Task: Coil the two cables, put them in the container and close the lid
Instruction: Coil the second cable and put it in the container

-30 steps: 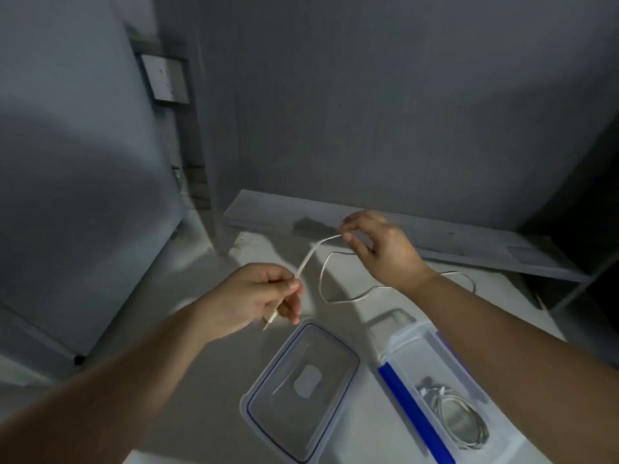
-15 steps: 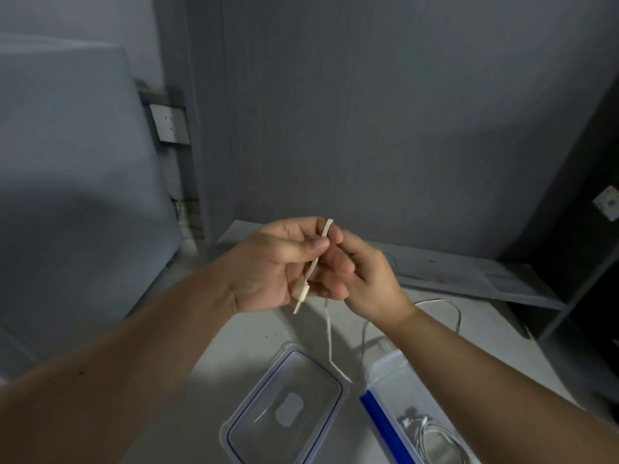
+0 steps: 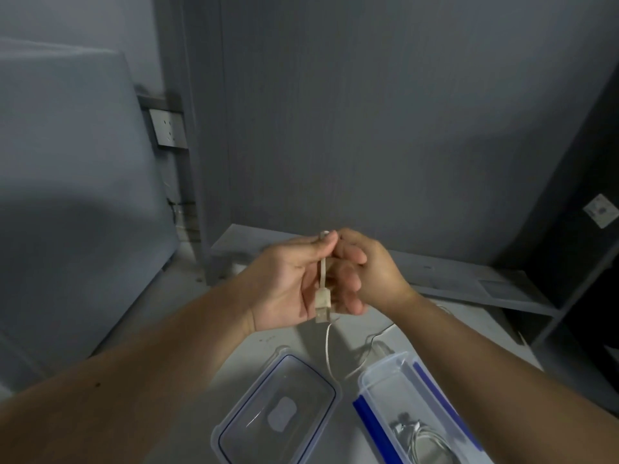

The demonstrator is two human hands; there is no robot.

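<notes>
I see the white cable (image 3: 323, 276) held up above the container (image 3: 385, 383); its USB plug (image 3: 323, 302) hangs downward, and a thin slack strand drops from it toward the table just left of the container. The container is a clear plastic box with blue trim, open, and a coiled pale cable (image 3: 422, 440) lies inside it on the bottom. The lid (image 3: 278, 410), clear with a dark blue rim, lies flat immediately left of the container, off it.
</notes>
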